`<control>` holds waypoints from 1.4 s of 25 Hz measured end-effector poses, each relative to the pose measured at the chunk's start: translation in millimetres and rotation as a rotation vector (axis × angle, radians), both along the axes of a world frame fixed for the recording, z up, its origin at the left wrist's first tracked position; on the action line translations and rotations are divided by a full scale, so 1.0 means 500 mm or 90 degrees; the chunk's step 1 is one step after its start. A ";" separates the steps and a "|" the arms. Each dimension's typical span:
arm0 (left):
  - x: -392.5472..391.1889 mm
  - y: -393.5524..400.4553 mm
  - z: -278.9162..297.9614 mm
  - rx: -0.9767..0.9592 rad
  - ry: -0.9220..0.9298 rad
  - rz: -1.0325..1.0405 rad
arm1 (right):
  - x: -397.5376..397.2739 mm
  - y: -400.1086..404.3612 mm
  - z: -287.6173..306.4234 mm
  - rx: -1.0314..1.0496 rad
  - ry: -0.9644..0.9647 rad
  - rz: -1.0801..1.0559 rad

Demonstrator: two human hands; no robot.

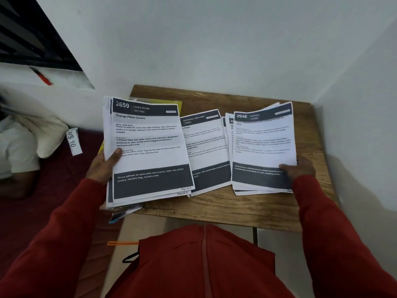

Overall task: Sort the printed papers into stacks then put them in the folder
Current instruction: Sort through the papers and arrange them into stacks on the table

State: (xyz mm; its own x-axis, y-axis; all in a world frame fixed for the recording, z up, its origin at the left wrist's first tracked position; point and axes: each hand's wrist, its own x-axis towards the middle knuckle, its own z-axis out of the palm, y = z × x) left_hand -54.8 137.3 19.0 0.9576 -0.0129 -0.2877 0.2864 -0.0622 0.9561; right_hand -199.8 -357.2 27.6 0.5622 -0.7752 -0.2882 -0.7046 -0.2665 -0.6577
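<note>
My left hand [105, 164] grips a thick stack of printed papers [148, 151] at its left edge, thumb on the top sheet headed "2659 Living Room". This stack overhangs the table's left side. A yellow folder [178, 105] peeks out from behind it. In the middle a second stack [208, 147], headed "Entrance / Balcony", lies flat on the wooden table [225, 207]. My right hand [298, 168] pinches the lower right corner of a third stack [263, 147], headed "2946", whose top sheets curl upward.
The small table stands in a corner between two white walls. To the left is a dark red bed with a white pillow [32, 134] and a paper tag "WS 10" [73, 141]. A red pen [43, 78] lies on the window ledge.
</note>
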 end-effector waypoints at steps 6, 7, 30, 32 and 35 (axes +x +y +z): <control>0.014 -0.026 0.000 -0.013 -0.017 -0.016 | 0.012 0.005 0.018 0.121 -0.107 0.019; 0.015 -0.022 0.003 -0.009 -0.021 -0.015 | 0.027 0.013 0.019 0.160 -0.136 0.017; -0.035 0.072 -0.003 -0.021 0.007 0.065 | 0.162 0.185 -0.027 -0.014 0.038 0.226; -0.028 0.034 0.005 -0.039 0.007 0.045 | 0.119 0.116 -0.025 -0.041 0.031 0.169; -0.022 -0.035 0.016 -0.058 0.010 0.007 | 0.053 0.013 -0.019 -0.100 0.080 0.083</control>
